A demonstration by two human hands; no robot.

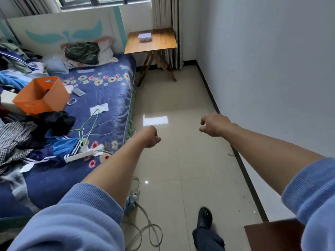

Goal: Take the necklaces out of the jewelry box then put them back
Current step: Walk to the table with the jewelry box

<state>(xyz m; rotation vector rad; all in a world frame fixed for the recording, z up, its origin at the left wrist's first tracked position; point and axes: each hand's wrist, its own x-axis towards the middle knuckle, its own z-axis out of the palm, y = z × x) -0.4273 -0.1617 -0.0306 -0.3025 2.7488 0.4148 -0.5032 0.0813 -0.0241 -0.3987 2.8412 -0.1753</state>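
The jewelry box (144,37) on the far wooden table (163,42) is too small to show its contents or whether its lid is closed. The left hand (149,136) curls its fingers under, hiding the palm; the right hand (213,125) likewise hides its fingertips. The bed (101,98) is cut off at the left edge, and a dark brown furniture corner (272,234) at the bottom edge.
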